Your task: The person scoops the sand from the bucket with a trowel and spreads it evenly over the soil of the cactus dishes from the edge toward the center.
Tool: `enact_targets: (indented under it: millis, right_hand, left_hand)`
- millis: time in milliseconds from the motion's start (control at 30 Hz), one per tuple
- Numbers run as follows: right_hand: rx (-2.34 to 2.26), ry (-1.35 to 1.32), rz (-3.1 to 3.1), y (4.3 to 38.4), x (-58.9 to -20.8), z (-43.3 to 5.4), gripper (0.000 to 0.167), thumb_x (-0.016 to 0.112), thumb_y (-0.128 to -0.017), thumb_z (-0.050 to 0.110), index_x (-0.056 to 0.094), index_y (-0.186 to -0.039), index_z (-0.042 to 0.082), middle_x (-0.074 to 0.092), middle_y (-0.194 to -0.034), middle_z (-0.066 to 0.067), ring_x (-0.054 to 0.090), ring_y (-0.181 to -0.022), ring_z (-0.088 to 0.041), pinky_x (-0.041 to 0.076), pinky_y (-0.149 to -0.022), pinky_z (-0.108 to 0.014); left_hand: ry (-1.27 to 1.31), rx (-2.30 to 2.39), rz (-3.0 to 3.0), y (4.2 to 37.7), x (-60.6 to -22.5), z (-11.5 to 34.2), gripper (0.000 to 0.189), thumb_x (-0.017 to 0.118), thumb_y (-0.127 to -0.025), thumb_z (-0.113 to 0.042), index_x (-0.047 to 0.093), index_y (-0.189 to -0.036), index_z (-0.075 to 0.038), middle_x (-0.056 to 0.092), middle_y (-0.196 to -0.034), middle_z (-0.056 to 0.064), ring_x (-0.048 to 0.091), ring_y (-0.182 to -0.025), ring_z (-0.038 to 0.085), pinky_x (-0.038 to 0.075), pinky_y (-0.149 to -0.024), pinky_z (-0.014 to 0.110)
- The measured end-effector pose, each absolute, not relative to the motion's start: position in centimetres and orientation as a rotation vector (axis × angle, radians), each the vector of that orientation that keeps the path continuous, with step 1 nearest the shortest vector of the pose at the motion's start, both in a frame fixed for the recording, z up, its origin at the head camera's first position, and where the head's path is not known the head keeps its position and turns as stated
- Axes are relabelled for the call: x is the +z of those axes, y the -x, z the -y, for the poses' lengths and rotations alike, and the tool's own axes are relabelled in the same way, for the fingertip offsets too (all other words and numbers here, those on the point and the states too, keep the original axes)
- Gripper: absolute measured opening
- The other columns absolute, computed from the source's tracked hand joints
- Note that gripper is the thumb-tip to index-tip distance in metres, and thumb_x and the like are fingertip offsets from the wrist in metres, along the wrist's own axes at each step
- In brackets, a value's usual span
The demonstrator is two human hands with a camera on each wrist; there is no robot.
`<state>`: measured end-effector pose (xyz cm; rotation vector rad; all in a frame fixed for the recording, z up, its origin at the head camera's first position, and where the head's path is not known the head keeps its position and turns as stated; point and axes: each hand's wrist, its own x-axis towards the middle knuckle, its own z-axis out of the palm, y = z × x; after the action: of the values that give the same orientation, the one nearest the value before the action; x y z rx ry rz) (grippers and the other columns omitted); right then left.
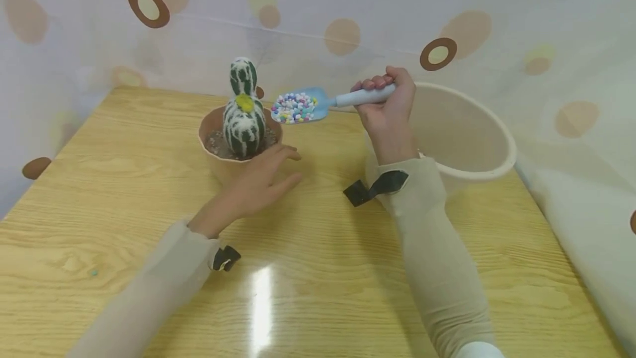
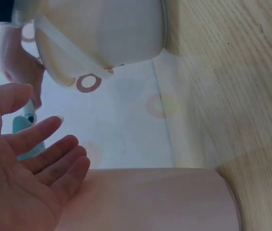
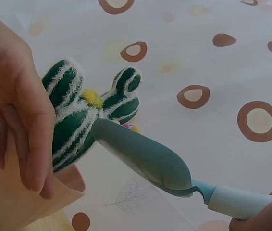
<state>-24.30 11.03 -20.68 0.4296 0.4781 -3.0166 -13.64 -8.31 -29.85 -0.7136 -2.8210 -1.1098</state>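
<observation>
My right hand (image 1: 390, 106) grips the pale handle of a small blue garden trowel (image 1: 320, 105). Multicoloured pellets (image 1: 293, 108) lie heaped in its scoop, which is held in the air just right of the potted cactus (image 1: 243, 120). The cactus is green with white fuzz and a yellow flower, in a peach flowerpot (image 1: 216, 164) with soil. At the pot's near right side is my left hand (image 1: 253, 184), fingers loosely extended and holding nothing. In the left wrist view its palm shows beside the pot (image 2: 150, 202); whether the fingertips touch the rim I cannot tell.
A large cream tub (image 1: 512, 153) stands on the right of the wooden table (image 1: 308, 291), partly behind my right forearm. A patterned cloth (image 1: 308, 4) hangs behind the table and along its right side. One tiny green pellet (image 1: 94, 273) lies at the left.
</observation>
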Motion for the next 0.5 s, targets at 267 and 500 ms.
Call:
enact_targets:
  millis: [267, 500]
  right_hand:
    - [-3.001, -0.421, -0.468, 24.3, -21.0, -10.3, 0.042, 0.045, -0.091, 0.006, 0.034, -0.050, 0.008, 0.033, -0.045, -0.002, 0.032, -0.044, -0.017, 0.031, -0.058, -0.028]
    - [-3.042, -0.391, -0.552, 24.0, -21.7, -10.2, 0.043, 0.044, -0.093, 0.006, 0.033, -0.051, 0.008, 0.033, -0.045, -0.001, 0.033, -0.045, -0.016, 0.031, -0.058, -0.026]
  left_hand:
    - [0.744, -1.199, 2.680, 12.4, -30.2, 9.8, 0.036, 0.056, -0.095, -0.014, 0.052, -0.125, 0.005, 0.053, -0.130, 0.021, 0.048, -0.125, 0.034, 0.037, -0.109, 0.046]
    - [0.722, -1.249, 2.699, 12.1, -30.2, 10.7, 0.036, 0.054, -0.097, -0.016, 0.051, -0.128, 0.003, 0.052, -0.132, 0.020, 0.046, -0.126, 0.034, 0.037, -0.108, 0.049]
